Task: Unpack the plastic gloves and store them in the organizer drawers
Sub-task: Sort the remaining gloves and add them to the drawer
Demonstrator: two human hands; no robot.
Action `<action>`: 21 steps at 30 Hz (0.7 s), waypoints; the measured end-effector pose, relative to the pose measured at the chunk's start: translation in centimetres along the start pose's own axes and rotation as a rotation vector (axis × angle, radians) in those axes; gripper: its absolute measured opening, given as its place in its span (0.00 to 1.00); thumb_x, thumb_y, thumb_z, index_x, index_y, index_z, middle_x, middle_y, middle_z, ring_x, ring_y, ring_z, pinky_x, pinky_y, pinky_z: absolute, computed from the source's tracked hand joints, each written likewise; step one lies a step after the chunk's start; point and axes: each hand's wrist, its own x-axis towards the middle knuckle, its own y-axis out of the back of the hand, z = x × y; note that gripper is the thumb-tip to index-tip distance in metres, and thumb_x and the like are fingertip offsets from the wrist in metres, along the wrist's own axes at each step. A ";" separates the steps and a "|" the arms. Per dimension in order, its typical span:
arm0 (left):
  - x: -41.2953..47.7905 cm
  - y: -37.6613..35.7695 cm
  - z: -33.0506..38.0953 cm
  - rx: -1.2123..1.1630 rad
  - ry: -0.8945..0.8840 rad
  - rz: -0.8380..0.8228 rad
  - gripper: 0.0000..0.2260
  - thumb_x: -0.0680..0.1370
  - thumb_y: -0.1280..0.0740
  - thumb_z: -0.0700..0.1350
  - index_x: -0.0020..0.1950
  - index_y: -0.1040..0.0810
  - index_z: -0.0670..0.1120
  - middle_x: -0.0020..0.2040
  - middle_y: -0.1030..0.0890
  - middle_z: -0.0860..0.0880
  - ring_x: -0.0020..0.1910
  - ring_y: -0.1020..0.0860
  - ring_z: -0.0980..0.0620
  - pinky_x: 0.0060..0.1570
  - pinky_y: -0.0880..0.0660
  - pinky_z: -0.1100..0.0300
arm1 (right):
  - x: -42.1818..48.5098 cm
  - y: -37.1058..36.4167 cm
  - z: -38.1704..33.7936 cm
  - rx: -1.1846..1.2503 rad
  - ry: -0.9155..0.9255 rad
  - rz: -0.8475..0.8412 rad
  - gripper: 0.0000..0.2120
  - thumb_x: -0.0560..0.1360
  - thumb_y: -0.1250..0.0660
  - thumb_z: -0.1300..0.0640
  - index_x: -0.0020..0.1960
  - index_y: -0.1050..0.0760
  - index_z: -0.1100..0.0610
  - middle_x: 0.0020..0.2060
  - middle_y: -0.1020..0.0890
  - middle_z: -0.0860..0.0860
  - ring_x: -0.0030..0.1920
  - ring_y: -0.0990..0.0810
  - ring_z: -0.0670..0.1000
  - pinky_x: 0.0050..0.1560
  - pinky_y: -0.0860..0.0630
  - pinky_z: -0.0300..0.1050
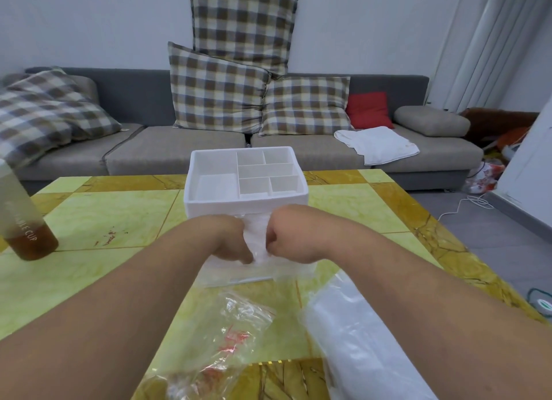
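Centre of frame | left hand [230,239] and right hand [288,239] held the plastic gloves [256,235] between them, fingers curled tight | bundle ran up-down, equally near both hands | organizer [245,204] just above, on the desk [119,214]

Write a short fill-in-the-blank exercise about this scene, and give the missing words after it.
1. The left hand and the right hand both grip a bundle of ____ gloves.
2. The ____ organizer stands on the table, just beyond the hands.
3. The bottle at the left holds a ____ liquid.
Missing words: plastic; white; brown.
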 end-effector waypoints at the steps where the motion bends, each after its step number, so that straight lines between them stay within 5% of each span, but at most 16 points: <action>1: -0.2 0.3 -0.1 -0.034 -0.004 -0.004 0.35 0.76 0.30 0.58 0.79 0.38 0.48 0.77 0.34 0.48 0.73 0.33 0.46 0.69 0.34 0.55 | -0.4 0.4 0.2 -0.010 0.007 -0.031 0.11 0.79 0.39 0.61 0.49 0.19 0.62 0.42 0.19 0.56 0.41 0.24 0.56 0.30 0.35 0.41; 5: -0.9 1.2 -0.9 -0.174 -0.007 -0.011 0.32 0.77 0.32 0.58 0.78 0.35 0.50 0.78 0.35 0.49 0.74 0.35 0.46 0.71 0.36 0.55 | -1.4 1.4 0.8 0.022 -0.012 -0.115 0.15 0.77 0.42 0.65 0.55 0.18 0.58 0.53 0.16 0.53 0.53 0.20 0.55 0.45 0.26 0.43; 9: -1.0 0.8 -1.4 -0.361 0.001 0.061 0.22 0.84 0.42 0.56 0.75 0.29 0.48 0.77 0.33 0.48 0.74 0.34 0.45 0.71 0.38 0.54 | -1.1 1.6 0.6 0.142 -0.034 0.126 0.18 0.78 0.42 0.68 0.57 0.17 0.54 0.57 0.18 0.49 0.56 0.21 0.53 0.51 0.25 0.42; 13: -1.2 0.5 -0.5 -0.389 0.043 0.121 0.27 0.85 0.54 0.58 0.78 0.36 0.43 0.79 0.38 0.44 0.76 0.38 0.43 0.71 0.39 0.53 | 0.5 0.1 0.1 0.189 -0.030 0.235 0.20 0.79 0.42 0.67 0.62 0.19 0.51 0.62 0.21 0.50 0.60 0.22 0.53 0.53 0.26 0.42; 21: -1.0 0.2 -0.4 -0.283 0.056 0.192 0.16 0.84 0.44 0.44 0.67 0.25 0.40 0.66 0.25 0.42 0.62 0.25 0.42 0.61 0.27 0.53 | 1.4 -1.3 0.6 0.369 -0.128 0.501 0.12 0.76 0.39 0.62 0.45 0.16 0.55 0.41 0.15 0.51 0.44 0.17 0.54 0.46 0.19 0.50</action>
